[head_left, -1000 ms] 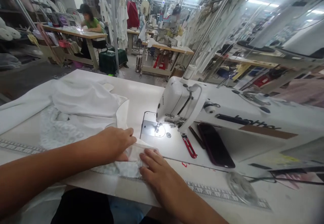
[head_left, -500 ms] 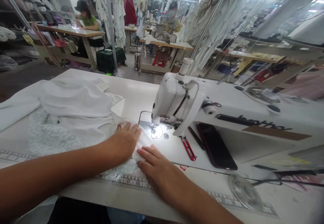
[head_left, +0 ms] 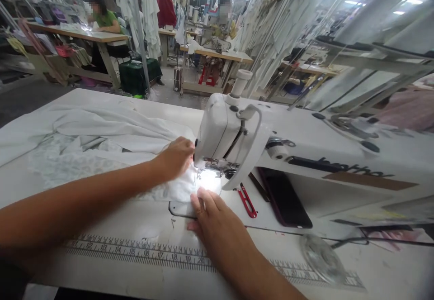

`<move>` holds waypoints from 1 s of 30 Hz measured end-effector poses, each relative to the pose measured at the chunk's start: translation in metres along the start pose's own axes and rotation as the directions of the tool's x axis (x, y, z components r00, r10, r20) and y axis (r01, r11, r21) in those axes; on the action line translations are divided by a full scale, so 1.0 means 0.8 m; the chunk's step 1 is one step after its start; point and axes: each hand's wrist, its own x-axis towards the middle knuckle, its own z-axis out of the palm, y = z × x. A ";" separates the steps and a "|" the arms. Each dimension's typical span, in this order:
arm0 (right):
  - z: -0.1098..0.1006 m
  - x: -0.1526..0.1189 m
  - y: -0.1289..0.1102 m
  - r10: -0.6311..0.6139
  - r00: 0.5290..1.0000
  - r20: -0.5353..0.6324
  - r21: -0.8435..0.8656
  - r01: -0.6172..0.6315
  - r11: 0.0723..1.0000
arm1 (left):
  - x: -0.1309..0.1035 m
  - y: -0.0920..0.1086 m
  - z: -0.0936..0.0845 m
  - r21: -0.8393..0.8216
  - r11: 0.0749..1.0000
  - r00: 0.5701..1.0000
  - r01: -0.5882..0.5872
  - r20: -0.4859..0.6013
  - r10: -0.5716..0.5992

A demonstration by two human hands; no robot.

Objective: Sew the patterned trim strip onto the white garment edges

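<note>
White fabric [head_left: 111, 126] with a lacy patterned part [head_left: 77, 169] spreads over the left of the table and reaches under the needle area of a white sewing machine [head_left: 217, 123]. My left hand [head_left: 176, 157] is beside the machine head, its fingers curled and pinching the fabric behind the needle area. In front of the lit needle plate, my right hand [head_left: 220, 221] lies palm down with fingers stretched, the tips touching the fabric's edge. The needle and presser foot are washed out by the lamp's glare.
Red thread snips [head_left: 247, 202] and a dark phone [head_left: 285, 198] lie under the machine arm. A ruler tape [head_left: 152, 254] runs along the table's front edge. A clear round object [head_left: 322, 257] sits at right. Another person [head_left: 105, 17] works at a far table.
Both hands have moved the fabric rightward, under the machine head. My left hand went from lying flat to pinching the cloth. More of the ruler tape shows.
</note>
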 end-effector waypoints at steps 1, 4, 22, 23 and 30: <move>-0.001 0.001 0.000 0.008 1.000 0.005 0.012 -0.008 1.000 | -0.014 0.010 -0.004 -0.019 1.000 1.000 -0.007 -0.018 0.006; -0.003 0.006 0.000 0.021 1.000 0.018 0.066 -0.022 0.998 | -0.050 0.043 -0.015 -0.095 0.986 0.990 -0.138 0.008 0.139; -0.007 0.011 0.033 0.079 0.996 0.034 -0.088 -0.075 0.993 | -0.059 0.032 0.021 0.064 0.979 0.979 -0.194 0.070 0.190; -0.004 0.010 0.032 0.063 0.998 0.030 -0.096 -0.060 0.994 | -0.058 0.031 0.020 0.054 0.978 0.979 -0.200 0.053 0.197; -0.001 0.015 0.030 0.003 1.000 -0.031 -0.008 -0.003 1.000 | -0.069 0.039 0.013 -0.035 0.967 0.968 -0.251 -0.035 0.250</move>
